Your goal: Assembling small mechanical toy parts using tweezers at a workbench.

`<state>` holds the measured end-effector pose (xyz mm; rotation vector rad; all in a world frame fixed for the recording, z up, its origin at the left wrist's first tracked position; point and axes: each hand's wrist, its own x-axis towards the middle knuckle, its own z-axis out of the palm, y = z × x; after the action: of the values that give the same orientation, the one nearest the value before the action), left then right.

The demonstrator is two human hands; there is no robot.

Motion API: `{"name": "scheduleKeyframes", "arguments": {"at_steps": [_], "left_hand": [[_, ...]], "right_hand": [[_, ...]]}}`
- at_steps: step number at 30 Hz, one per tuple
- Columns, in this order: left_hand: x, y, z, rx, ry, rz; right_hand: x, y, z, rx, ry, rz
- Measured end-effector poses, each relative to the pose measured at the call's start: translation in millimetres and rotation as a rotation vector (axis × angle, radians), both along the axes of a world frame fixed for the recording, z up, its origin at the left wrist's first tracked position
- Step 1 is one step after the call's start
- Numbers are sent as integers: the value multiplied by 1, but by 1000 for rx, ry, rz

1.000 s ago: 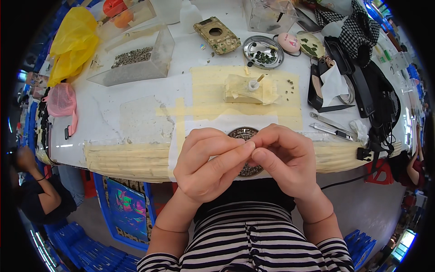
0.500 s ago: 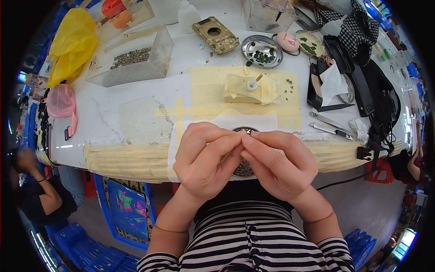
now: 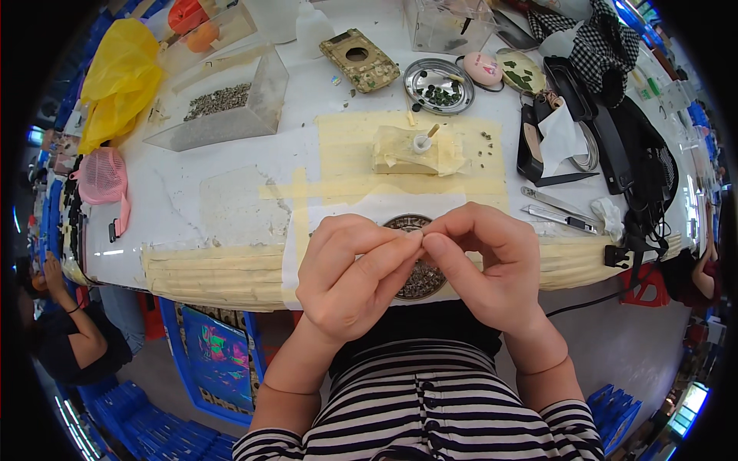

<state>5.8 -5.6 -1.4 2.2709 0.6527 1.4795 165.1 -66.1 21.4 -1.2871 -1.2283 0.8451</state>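
My left hand [image 3: 350, 273] and my right hand [image 3: 492, 269] meet at the fingertips over a round dish [image 3: 408, 218] at the table's front edge. Small greyish-brown parts [image 3: 423, 283] fill the dish, which my fingers partly cover. The left thumb and fingers are pinched together; whatever lies between them is too small to name. My right forefinger reaches to the left fingertips, its thumb lower and a little apart from it. Beyond them, a small white pot [image 3: 422, 144] with a stick in it sits on a block wrapped in yellowish tape [image 3: 392, 157].
Farther back are a camouflage toy tank hull [image 3: 369, 73], a metal plate of dark green pieces [image 3: 467, 101] and a clear bin of small parts [image 3: 270, 107]. Tweezers [image 3: 555, 203] and a utility knife [image 3: 557, 219] lie to the right. Another person's arm [image 3: 84, 326] shows at far left.
My right thumb has drawn down and away from the left fingertips, and the tiny dark piece seen there is now hidden. More of the dish shows between the hands.
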Motion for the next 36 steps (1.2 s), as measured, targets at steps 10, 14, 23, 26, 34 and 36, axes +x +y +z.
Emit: {"name": "scheduleKeyframes", "arguments": {"at_steps": [10, 14, 23, 26, 34, 36], "left_hand": [[-1, -1, 2, -57, -20, -24], [-5, 1, 4, -89, -47, -79], [-6, 2, 3, -151, -94, -106], [-6, 2, 1, -138, -111, -99], [-5, 2, 2, -116, -85, -83], [-6, 2, 1, -121, -91, -93]], "right_hand": [[1, -3, 7, -189, 296, 95], [5, -2, 6, -295, 514, 231], [1, 0, 6, -274, 591, 242], [1, -2, 9, -274, 575, 247], [-2, -5, 10, -216, 430, 149], [-1, -4, 10, -232, 463, 176]]}}
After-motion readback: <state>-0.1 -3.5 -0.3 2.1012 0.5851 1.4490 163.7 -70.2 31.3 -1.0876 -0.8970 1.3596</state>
